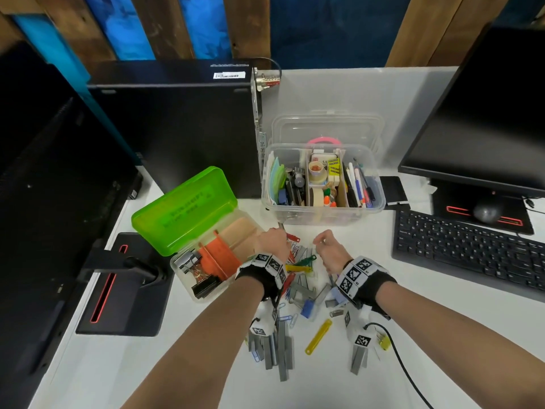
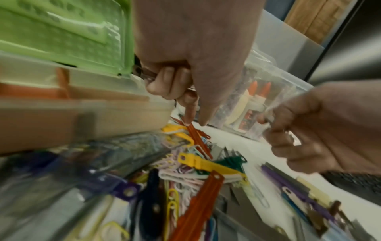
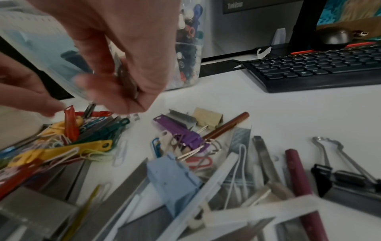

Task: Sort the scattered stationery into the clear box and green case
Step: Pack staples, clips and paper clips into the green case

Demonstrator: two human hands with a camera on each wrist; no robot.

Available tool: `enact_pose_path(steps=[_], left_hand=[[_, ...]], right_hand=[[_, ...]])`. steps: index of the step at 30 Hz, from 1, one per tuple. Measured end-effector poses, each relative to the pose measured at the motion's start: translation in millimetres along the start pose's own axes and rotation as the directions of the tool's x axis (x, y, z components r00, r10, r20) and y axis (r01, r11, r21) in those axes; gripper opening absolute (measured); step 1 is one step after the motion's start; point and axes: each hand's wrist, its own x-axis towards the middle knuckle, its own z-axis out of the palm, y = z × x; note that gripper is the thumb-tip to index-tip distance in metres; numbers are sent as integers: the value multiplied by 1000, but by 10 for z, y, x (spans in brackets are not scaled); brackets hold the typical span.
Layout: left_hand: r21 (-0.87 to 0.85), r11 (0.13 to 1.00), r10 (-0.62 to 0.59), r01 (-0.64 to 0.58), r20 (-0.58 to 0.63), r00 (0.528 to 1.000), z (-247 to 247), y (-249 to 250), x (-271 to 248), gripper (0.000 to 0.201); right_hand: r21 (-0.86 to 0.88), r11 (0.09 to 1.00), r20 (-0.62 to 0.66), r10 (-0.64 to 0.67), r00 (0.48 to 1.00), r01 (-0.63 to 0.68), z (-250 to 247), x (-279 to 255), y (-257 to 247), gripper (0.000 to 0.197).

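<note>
Stationery point(image 1: 298, 278) here is light, thin and slippery, so pinch each strip mid-length: your left hand point(image 1: 272, 242) grips dark metal pieces, your right hand point(image 1: 331, 250) pinches staples.

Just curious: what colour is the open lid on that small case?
Bright translucent green lid, clearest in the head view.
</note>
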Motion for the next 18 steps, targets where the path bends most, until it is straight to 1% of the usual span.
enact_pose_path(steps=[3, 6, 10, 12, 14, 15, 18], left_hand=[[61, 998, -37, 34, 43, 998, -29, 79, 40, 26], [45, 997, -61, 58, 71, 996, -50, 140, 58, 25], [-87, 986, -136, 145, 103, 985, -50, 195, 41, 31], [-189, 964, -164, 185, 121, 979, -66, 185, 30, 28], [-307, 932, -170, 192, 98, 981, -83, 142, -7, 25], [-355, 917, -169, 182, 66, 983, -84, 107, -42, 24], [-417, 899, -159, 132, -31, 987, -80, -29, -152, 25]], right_hand=[[-154, 987, -7, -48, 999, 47, -1, 15, 58, 6], [-252, 965, -50, -88, 995, 73, -19, 40, 132, 1], [-273, 961, -108, -76, 991, 44, -61, 101, 157, 4], [-252, 967, -107, -64, 992, 36, -84, 137, 124, 4], [-230, 972, -94, -78, 993, 55, -70, 187, 81, 7], [-230, 971, -79, -94, 992, 73, -44, 218, 63, 10], [-289, 948, -37, -154, 987, 138, 93, 330, -43, 22]])
